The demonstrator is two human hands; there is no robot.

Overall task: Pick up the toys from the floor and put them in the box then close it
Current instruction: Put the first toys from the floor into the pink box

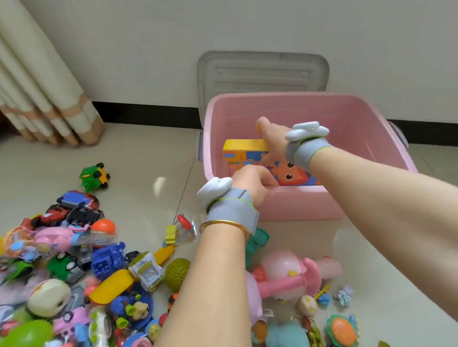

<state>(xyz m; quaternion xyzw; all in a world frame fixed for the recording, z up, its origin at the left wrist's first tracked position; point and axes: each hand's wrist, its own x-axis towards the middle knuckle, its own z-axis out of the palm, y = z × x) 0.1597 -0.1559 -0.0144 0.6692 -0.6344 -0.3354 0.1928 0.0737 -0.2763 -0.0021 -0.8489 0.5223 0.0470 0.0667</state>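
- Book [244, 157] stands tilted inside box [305, 205].
- Left hand [252, 181] curls on its near edge.
- Right hand [273, 141] grips its top edge.
- Toys [107, 261] heaped on floor [141, 165], near left.

Bright, even light; glare on the floor [160, 184] (edges bend, toys [107, 261] slightly blurred).

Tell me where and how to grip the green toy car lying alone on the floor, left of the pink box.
Grip the green toy car across its blocky body, fingers coming from above: it lies apart from the pile, so both flanks look free. Probably avoid the small wheels.
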